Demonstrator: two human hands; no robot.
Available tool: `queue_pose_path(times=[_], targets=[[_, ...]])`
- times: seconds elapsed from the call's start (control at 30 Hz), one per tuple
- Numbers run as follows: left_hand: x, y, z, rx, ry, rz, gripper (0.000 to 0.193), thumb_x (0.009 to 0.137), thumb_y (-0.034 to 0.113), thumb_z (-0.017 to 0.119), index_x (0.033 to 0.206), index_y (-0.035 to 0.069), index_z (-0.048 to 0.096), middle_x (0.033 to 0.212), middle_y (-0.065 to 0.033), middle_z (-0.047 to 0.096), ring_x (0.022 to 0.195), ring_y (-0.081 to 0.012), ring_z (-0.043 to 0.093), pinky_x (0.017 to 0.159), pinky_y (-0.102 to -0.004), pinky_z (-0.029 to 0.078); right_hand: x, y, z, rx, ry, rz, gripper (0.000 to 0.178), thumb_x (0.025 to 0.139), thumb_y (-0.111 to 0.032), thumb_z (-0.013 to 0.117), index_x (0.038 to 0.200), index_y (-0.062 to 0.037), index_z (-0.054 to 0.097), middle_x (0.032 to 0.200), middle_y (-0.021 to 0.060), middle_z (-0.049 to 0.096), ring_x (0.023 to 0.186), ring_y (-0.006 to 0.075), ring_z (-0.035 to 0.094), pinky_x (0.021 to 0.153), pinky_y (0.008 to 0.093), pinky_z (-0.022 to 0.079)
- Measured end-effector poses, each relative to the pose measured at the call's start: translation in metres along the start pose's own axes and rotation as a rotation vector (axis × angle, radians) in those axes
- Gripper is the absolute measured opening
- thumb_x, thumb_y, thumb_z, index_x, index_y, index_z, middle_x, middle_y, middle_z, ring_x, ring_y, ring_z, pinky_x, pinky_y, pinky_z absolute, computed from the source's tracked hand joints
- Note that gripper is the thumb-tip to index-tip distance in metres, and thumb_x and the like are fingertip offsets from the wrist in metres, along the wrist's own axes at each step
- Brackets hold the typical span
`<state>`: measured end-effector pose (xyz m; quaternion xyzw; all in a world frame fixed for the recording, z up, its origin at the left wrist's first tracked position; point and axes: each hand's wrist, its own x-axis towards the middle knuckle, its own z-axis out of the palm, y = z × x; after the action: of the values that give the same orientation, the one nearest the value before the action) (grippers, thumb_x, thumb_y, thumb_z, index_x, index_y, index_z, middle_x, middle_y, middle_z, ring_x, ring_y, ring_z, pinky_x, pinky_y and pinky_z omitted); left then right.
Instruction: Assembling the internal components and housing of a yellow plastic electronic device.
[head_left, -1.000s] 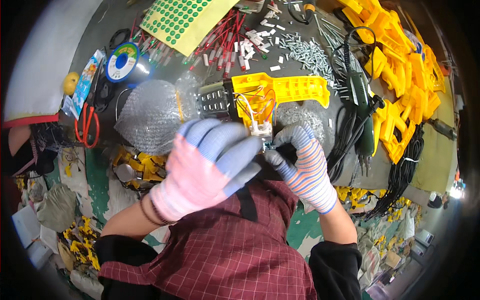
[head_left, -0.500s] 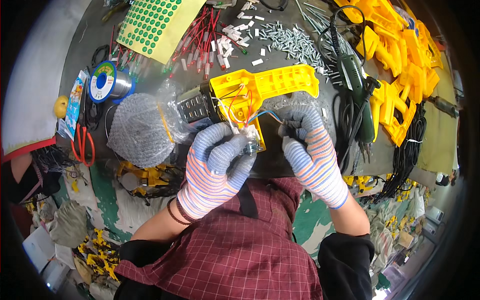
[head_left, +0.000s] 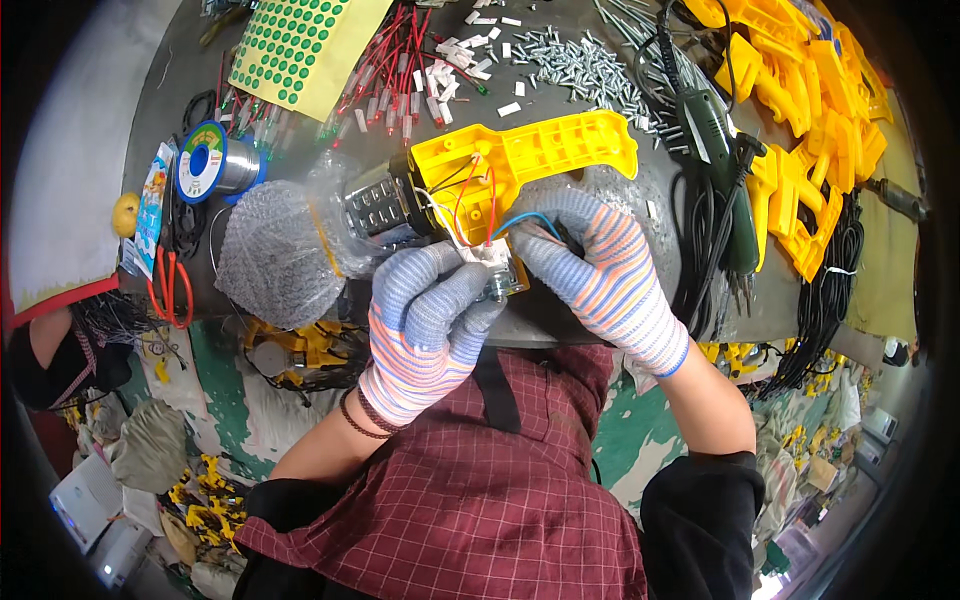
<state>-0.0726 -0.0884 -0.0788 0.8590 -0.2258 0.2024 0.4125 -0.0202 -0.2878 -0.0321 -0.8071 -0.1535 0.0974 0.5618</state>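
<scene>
The open yellow handle half-shell [head_left: 540, 148] lies on the grey bench [head_left: 165, 110] in front of the person, hollow side up, its grip pointing right. Red, white and black wires run inside it, down to a white connector [head_left: 490, 253] at its lower end. The left hand [head_left: 425, 322], gloved, has its fingers closed around that connector. The right hand [head_left: 605, 272], gloved too, is nearly closed, fingertips pinching a blue wire [head_left: 532, 217] that arches from the connector.

A black slotted cylinder [head_left: 380, 200] adjoins the shell's left end, with a bubble-wrapped bundle [head_left: 280, 255] beyond. Further left are a solder spool [head_left: 202, 165] and red-handled scissors [head_left: 172, 290]. Behind the shell lie a sheet of green round stickers [head_left: 295, 50], red wire leads [head_left: 385, 75] and loose screws [head_left: 575, 65]. To the right rest a dark green power tool [head_left: 735, 190] and, past it, piled yellow shells [head_left: 800, 190].
</scene>
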Motion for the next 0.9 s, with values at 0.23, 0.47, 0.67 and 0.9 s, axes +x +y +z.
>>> queue_pose_path(times=[0.23, 0.47, 0.67, 0.9], targets=[[0.002, -0.001, 0.003, 0.003, 0.05, -0.073, 0.037, 0.082, 0.021, 0.077, 0.116, 0.01, 0.064, 0.111, -0.0102, 0.058, 0.096, -0.0319, 0.059, 0.086, -0.0417, 0.05, 0.002, -0.008, -0.011, -0.139, -0.215, 0.071, 0.023, 0.092, -0.02, 0.064, 0.102, 0.0008, 0.067, 0.077, 0.014, 0.066, 0.07, 0.0194, 0.066, 0.068, 0.0324, 0.052], [0.007, -0.003, -0.012, -0.01, -0.143, -0.075, 0.04, 0.084, 0.019, 0.077, 0.119, 0.007, 0.062, 0.116, -0.0123, 0.057, 0.104, -0.0284, 0.058, 0.091, -0.039, 0.049, -0.001, 0.0, -0.006, 0.119, -0.022, 0.143, 0.022, 0.092, -0.02, 0.065, 0.098, 0.0017, 0.066, 0.073, 0.0113, 0.063, 0.072, 0.0123, 0.062, 0.066, 0.0324, 0.05], [0.007, 0.003, -0.012, 0.058, -0.122, -0.064, 0.038, 0.084, 0.019, 0.077, 0.118, 0.008, 0.065, 0.113, -0.0121, 0.059, 0.104, -0.0312, 0.058, 0.093, -0.0417, 0.047, 0.01, -0.001, -0.012, -0.187, -0.128, 0.006, 0.023, 0.089, -0.022, 0.062, 0.089, 0.0014, 0.063, 0.076, 0.0226, 0.061, 0.073, 0.0404, 0.061, 0.065, 0.0443, 0.048], [0.029, 0.009, -0.022, 0.074, -0.242, -0.077, 0.037, 0.083, 0.015, 0.073, 0.119, 0.008, 0.066, 0.108, -0.0142, 0.061, 0.095, -0.0339, 0.06, 0.086, -0.043, 0.05, 0.014, 0.006, -0.014, -0.163, -0.16, 0.066, 0.024, 0.086, -0.023, 0.063, 0.086, 0.0015, 0.061, 0.075, 0.0246, 0.059, 0.074, 0.0449, 0.058, 0.064, 0.0489, 0.046]])
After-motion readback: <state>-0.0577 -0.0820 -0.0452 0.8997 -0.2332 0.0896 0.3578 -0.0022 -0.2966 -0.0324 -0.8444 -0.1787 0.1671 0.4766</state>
